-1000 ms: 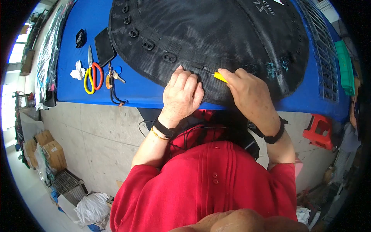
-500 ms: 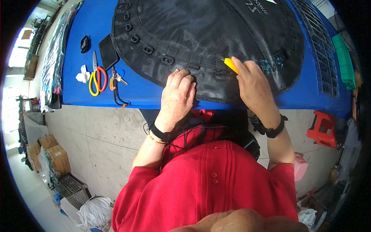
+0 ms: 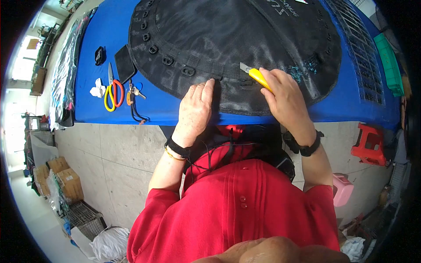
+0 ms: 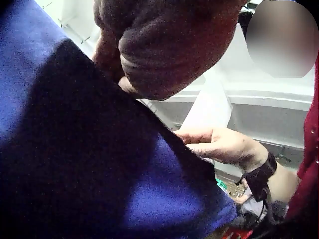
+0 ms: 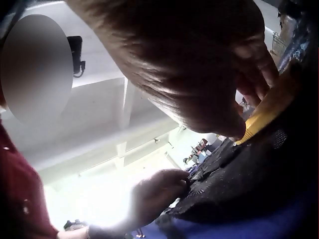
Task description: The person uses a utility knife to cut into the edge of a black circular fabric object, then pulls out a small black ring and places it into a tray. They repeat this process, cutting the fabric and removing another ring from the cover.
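Observation:
A rounded black mesh piece [image 3: 210,35], with black plastic loops [image 3: 167,60] and a webbing band along its curved border, lies on a blue-covered table [image 3: 98,44]. My left hand [image 3: 195,105] rests at its near edge, fingers pointing forward and index fingertip beside a small webbing end. In my right hand [image 3: 287,94] I hold a yellow utility knife [image 3: 260,79], its blade [image 3: 244,67] out and pointing left over the band. The right wrist view shows the yellow handle [image 5: 271,107] under the fingers; in the left wrist view the left hand [image 4: 169,45] is dark and its fingertips are hidden.
To the left lie scissors [image 3: 115,94] with red and yellow handles, a dark phone-like slab [image 3: 125,64], keys [image 3: 138,91], crumpled white paper [image 3: 98,89] and a small black item [image 3: 100,56]. A clear compartment tray [image 3: 366,65] and green bin [image 3: 388,65] stand right.
The right hand and knife lifted off the webbing near the left fingertips, shifted right, then tipped so the blade shows. The left hand drew slightly back left and its fingers straightened.

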The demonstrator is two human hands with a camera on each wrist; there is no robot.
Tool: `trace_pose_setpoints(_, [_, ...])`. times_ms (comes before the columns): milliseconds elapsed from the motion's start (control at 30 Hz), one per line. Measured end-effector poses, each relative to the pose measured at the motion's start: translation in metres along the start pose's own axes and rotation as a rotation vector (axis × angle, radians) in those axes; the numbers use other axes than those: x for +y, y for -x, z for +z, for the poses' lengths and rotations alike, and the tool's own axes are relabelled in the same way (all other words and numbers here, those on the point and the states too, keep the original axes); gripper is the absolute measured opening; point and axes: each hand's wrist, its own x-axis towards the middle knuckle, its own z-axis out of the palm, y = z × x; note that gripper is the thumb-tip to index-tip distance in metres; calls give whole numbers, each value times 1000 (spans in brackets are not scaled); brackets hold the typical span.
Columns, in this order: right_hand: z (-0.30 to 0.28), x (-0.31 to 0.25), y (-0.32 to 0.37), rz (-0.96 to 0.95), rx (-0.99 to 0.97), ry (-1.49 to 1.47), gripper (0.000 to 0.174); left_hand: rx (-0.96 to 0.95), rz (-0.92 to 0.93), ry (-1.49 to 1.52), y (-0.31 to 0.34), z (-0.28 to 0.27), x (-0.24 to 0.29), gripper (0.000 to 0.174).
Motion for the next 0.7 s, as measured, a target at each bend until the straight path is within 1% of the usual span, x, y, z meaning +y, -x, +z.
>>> trace_pose_setpoints(67, [-3, -5, 1, -37, 65, -7, 52, 28, -10, 58, -2, -2, 1, 36])
trace_pose_setpoints(167, [-14, -17, 2, -25, 68, -177, 46, 48, -210, 485, -10, -19, 20, 34])
trace_pose_setpoints(267, [-18, -30, -1, -78, 92, -277, 41, -81, -509, 966, -17, -28, 29, 34])
trace_pose_setpoints(300, [-21, -35, -3, -87, 94, -312, 39, -106, -533, 1066, -20, -31, 30, 33])
trace_pose_setpoints(400, [-24, -44, -5, -23, 48, -457, 37, -138, -511, 1264, -24, -38, 35, 33])
trace_pose_setpoints(433, [-24, -45, -5, -24, 59, -508, 32, -135, -475, 1302, -24, -40, 37, 31])
trace_pose_setpoints(500, [-23, -48, -6, 38, 21, -606, 28, -130, -403, 1377, -25, -42, 41, 28])
trace_pose_setpoints(533, [-24, -49, -6, 70, 2, -655, 26, -139, -412, 1418, -27, -44, 43, 29])
trace_pose_setpoints(600, [-25, -51, -7, 63, 4, -705, 23, -157, -429, 1498, -30, -47, 47, 29])
trace_pose_setpoints(700, [-25, -53, -8, 29, 13, -744, 20, -223, -515, 1622, -34, -50, 43, 30])
